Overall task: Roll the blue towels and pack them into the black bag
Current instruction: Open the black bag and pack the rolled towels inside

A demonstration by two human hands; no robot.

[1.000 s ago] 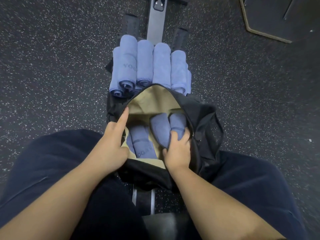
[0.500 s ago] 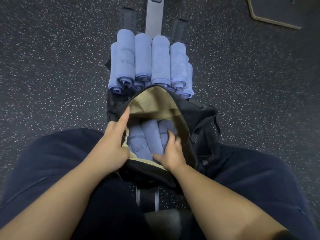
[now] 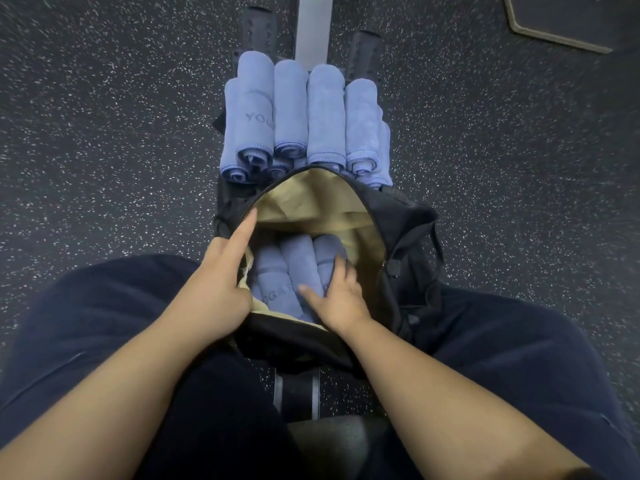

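Packing underway: my left hand grips the black bag rim, right hand presses the packed towels flat-fingered; next, I judge, fetch a roll from the far stack.

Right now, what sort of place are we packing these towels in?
Most likely a gym. The floor is dark speckled rubber, the bag sits on a narrow padded bench with a metal frame and black foam rollers, and one rolled towel reads YOGA.

Both forearms reach forward from the bottom corners. The left hand is curled in a grip, its index finger straight and pointing forward. The right hand lies palm-down, thumb spread leftward, fingers bent downward.
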